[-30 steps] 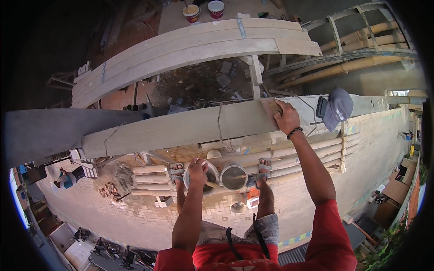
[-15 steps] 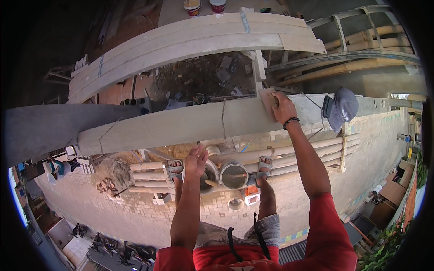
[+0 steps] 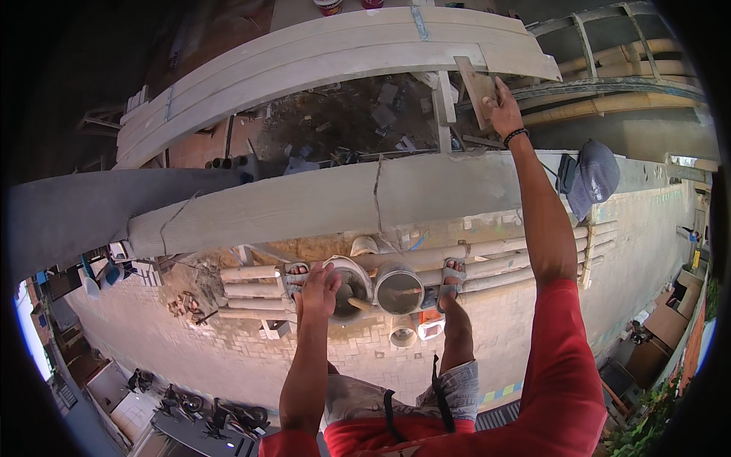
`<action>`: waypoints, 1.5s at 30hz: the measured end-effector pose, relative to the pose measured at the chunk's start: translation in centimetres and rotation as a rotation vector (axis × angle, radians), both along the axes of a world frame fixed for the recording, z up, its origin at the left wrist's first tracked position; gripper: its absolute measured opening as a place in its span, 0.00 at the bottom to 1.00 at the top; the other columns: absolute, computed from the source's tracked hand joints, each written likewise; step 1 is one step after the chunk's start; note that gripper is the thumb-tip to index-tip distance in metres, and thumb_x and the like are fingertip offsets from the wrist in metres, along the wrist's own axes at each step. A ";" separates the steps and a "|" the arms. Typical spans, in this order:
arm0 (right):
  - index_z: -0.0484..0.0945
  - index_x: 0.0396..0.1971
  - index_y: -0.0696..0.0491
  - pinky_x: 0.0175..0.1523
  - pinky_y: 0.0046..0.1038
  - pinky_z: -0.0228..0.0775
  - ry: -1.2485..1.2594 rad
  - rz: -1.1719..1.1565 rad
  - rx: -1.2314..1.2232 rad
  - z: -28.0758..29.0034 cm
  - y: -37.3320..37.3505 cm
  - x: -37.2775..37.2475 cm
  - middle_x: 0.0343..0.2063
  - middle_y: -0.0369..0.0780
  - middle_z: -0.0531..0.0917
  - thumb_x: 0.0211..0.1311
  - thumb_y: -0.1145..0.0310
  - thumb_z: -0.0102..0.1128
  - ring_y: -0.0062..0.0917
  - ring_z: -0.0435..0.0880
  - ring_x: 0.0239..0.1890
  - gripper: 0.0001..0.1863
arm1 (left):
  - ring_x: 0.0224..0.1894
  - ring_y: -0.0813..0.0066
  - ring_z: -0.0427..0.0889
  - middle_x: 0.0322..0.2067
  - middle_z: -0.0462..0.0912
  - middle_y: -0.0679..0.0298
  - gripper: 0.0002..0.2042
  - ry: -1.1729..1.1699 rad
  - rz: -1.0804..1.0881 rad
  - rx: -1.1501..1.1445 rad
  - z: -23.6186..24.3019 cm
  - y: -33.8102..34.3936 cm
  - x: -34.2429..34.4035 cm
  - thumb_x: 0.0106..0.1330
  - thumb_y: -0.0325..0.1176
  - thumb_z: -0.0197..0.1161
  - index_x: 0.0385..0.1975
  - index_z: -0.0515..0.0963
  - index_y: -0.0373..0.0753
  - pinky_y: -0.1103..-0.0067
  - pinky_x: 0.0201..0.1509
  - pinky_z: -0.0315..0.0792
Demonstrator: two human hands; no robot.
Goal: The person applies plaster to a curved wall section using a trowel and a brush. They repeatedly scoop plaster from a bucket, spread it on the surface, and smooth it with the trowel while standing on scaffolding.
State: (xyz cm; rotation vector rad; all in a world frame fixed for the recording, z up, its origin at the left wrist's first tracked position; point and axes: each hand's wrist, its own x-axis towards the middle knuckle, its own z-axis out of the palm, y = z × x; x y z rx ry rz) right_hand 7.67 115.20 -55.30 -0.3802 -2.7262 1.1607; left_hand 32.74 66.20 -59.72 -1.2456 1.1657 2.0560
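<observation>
Bright even daylight, soft shadows, mild glare at lower-left rim. Strong fisheye bending, black vignette corners. Centre sharp, edges slightly soft, upper-left area dim.

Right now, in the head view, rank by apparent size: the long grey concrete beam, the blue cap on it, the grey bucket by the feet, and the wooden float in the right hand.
1. Long grey concrete beam, by far.
2. Blue cap and grey bucket: look alike; differing distance from the camera makes ranking unsure.
3. Wooden float, partly hidden by the right hand.
</observation>
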 end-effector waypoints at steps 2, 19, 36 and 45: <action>0.64 0.55 0.58 0.58 0.32 0.61 0.015 0.079 -0.132 2.1 1.3 2.4 0.51 0.51 0.72 0.52 0.72 0.55 0.41 0.72 0.53 0.27 | 0.46 0.60 0.71 0.51 0.69 0.59 0.19 -0.025 -0.022 -0.008 -0.4 0.1 1.0 0.62 0.35 0.54 0.54 0.65 0.43 0.69 0.50 0.66; 0.58 0.59 0.58 0.49 0.43 0.61 -0.123 0.160 0.187 0.3 -10.4 16.2 0.36 0.51 0.74 0.53 0.74 0.51 0.46 0.70 0.40 0.30 | 0.39 0.58 0.74 0.47 0.72 0.57 0.20 -0.130 -0.061 0.009 0.1 -2.4 6.5 0.62 0.36 0.55 0.53 0.63 0.42 0.66 0.43 0.69; 0.64 0.55 0.59 0.56 0.39 0.61 -0.198 -0.065 0.178 0.6 -10.5 18.4 0.45 0.53 0.74 0.54 0.73 0.53 0.47 0.71 0.47 0.26 | 0.40 0.63 0.74 0.47 0.72 0.56 0.20 -0.143 -0.301 -0.167 0.6 -3.9 7.3 0.66 0.36 0.48 0.57 0.59 0.39 0.69 0.45 0.70; 0.62 0.56 0.59 0.49 0.41 0.64 0.083 -0.246 0.111 1.3 -3.9 20.4 0.39 0.52 0.74 0.56 0.72 0.51 0.48 0.72 0.42 0.26 | 0.32 0.67 0.78 0.41 0.77 0.56 0.23 -0.129 -0.413 -0.221 2.6 -3.3 8.1 0.62 0.32 0.52 0.58 0.60 0.34 0.75 0.37 0.73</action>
